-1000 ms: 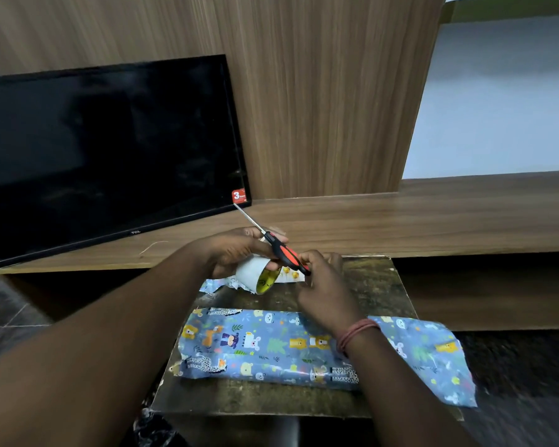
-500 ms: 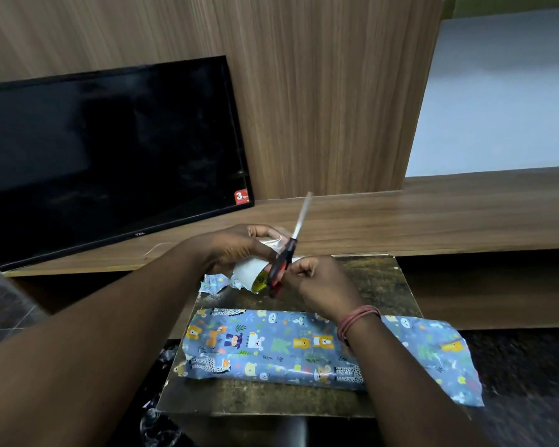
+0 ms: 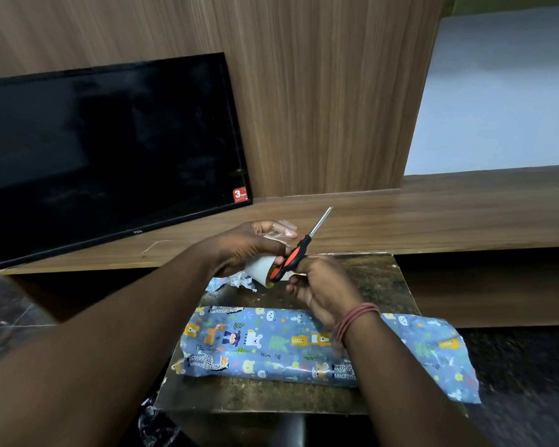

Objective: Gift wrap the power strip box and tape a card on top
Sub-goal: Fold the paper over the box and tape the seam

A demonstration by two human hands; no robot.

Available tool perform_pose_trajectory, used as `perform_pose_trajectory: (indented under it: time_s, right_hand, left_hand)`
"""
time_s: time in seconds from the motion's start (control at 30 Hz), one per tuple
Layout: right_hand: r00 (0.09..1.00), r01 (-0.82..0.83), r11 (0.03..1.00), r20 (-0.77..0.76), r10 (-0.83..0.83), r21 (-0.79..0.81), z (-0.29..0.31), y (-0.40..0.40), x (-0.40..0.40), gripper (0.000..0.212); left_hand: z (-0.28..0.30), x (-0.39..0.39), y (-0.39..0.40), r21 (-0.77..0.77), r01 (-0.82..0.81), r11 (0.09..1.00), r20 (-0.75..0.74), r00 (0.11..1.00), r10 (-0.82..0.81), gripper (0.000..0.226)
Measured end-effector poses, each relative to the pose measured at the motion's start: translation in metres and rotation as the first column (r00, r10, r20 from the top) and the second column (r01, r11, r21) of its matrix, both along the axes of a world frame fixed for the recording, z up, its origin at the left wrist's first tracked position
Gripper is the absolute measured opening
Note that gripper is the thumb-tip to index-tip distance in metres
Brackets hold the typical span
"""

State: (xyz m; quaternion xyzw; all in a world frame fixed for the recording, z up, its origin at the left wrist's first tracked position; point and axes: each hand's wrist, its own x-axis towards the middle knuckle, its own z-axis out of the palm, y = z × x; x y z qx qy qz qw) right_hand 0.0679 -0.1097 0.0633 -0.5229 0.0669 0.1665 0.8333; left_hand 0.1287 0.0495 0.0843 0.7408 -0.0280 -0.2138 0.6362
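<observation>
1. The wrapped power strip box (image 3: 271,346) lies flat on the small table (image 3: 381,275), nearest to me, in blue animal-print paper. Its right end (image 3: 433,353) is unfolded, and the loose paper hangs past the table edge. I see no card anywhere.

2. My biggest worry is the strip of clear tape (image 3: 279,232) hanging off my left fingers. It could curl and stick to itself or to my skin before I get it down on the paper.

3. The scissors (image 3: 296,253) have their blades closed and pointing up and away. If I cut carelessly so near my left fingers, I could nick them or tear the tape unevenly.

4. With both hands busy above it, nothing holds the box. The paper could spring open at the loose end.

5. My left hand (image 3: 239,250) is raised over the far side of the table. Its fingers are curled round the white tape roll (image 3: 260,267), with the tape end pinched at the fingertips.

6. My right hand (image 3: 323,285) sits just beside it, fingers curled round the orange-and-black scissor handles, wrist bent towards the roll.

7. Crumpled paper scraps (image 3: 236,282) lie on the table under my hands.
</observation>
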Motion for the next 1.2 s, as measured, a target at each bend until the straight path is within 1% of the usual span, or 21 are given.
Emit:
perform_pose_trajectory:
  time_s: [0.1,0.17,0.23,0.33,0.4,0.5,0.57,0.63,0.7,0.77,0.83,0.87,0.93,0.97,1.0,1.03,1.13,1.2]
  right_hand:
    - [0.995,-0.079,0.988,-0.043,0.086,0.135,-0.001,-0.006,0.004,0.026]
    - [0.993,-0.104,0.980,-0.046,0.113,0.169,-0.002,-0.010,0.006,0.021]
    - [0.992,-0.109,0.985,-0.048,0.116,0.132,-0.005,-0.010,0.006,0.013]
    - [0.990,-0.081,0.994,-0.110,0.089,0.071,-0.012,-0.010,0.006,0.013]
    - [0.985,-0.109,0.994,-0.129,0.111,0.025,-0.012,-0.013,0.005,0.012]
    - [0.985,-0.125,0.992,-0.118,0.124,0.000,-0.012,-0.023,0.005,0.017]
    - [0.986,-0.136,0.991,-0.100,0.135,-0.006,-0.010,-0.030,0.006,0.014]
    - [0.992,-0.109,0.994,-0.062,0.109,0.011,-0.011,-0.035,0.007,0.011]
    - [0.998,-0.054,0.998,-0.024,0.055,0.026,-0.012,-0.037,0.009,0.016]
    - [0.999,-0.054,0.999,-0.003,0.054,0.003,-0.011,-0.036,0.009,0.029]
    - [0.994,-0.106,0.994,-0.010,0.106,-0.033,-0.013,-0.035,0.008,0.040]
    - [0.990,-0.141,0.988,-0.011,0.141,-0.066,-0.014,-0.034,0.007,0.038]
    - [0.978,-0.206,0.966,-0.015,0.206,-0.156,-0.018,-0.032,0.007,0.020]
    - [0.971,-0.237,0.954,-0.024,0.237,-0.182,-0.019,-0.032,0.007,0.015]
    - [0.962,-0.271,0.943,-0.039,0.269,-0.192,-0.021,-0.034,0.006,0.014]
    - [0.951,-0.310,0.931,-0.055,0.305,-0.195,-0.022,-0.036,0.005,0.014]
    - [0.908,-0.419,0.879,-0.100,0.407,-0.226,-0.023,-0.047,0.001,0.030]
    - [0.877,-0.477,0.829,-0.092,0.472,-0.293,-0.025,-0.052,0.000,0.030]
  left_hand:
    - [-0.001,0.000,0.001,-0.014,-0.010,1.000,0.006,1.000,0.010,0.039]
    - [-0.002,0.000,0.002,-0.024,0.002,1.000,0.004,1.000,-0.002,0.038]
    - [-0.001,-0.001,0.000,-0.023,0.024,0.999,0.010,1.000,-0.024,0.038]
    - [-0.001,-0.001,-0.003,-0.011,0.062,0.998,-0.002,0.998,-0.062,0.041]
    - [0.000,0.001,-0.002,-0.012,0.098,0.995,-0.034,0.995,-0.098,0.043]
    - [0.009,0.006,0.009,0.019,0.121,0.992,-0.077,0.990,-0.120,0.046]
    - [0.018,0.009,0.022,0.046,0.108,0.993,-0.103,0.989,-0.103,0.049]
    - [0.025,0.011,0.038,0.044,0.115,0.992,-0.153,0.982,-0.107,0.051]
    - [0.029,0.012,0.050,0.074,0.129,0.989,-0.188,0.976,-0.113,0.051]
    - [0.031,0.012,0.054,0.101,0.149,0.984,-0.206,0.970,-0.126,0.050]
    - [0.032,0.013,0.054,0.112,0.180,0.977,-0.214,0.965,-0.153,0.051]
    - [0.031,0.015,0.053,0.110,0.197,0.974,-0.217,0.961,-0.170,0.052]
    - [0.032,0.017,0.051,0.111,0.220,0.969,-0.214,0.958,-0.193,0.053]
    - [0.033,0.018,0.050,0.116,0.223,0.968,-0.209,0.958,-0.196,0.053]
    - [0.034,0.019,0.049,0.122,0.223,0.967,-0.201,0.960,-0.196,0.053]
    - [0.036,0.020,0.050,0.127,0.221,0.967,-0.194,0.962,-0.194,0.052]
    - [0.041,0.022,0.056,0.140,0.228,0.963,-0.190,0.961,-0.200,0.052]
    - [0.044,0.022,0.060,0.140,0.232,0.963,-0.189,0.961,-0.204,0.053]
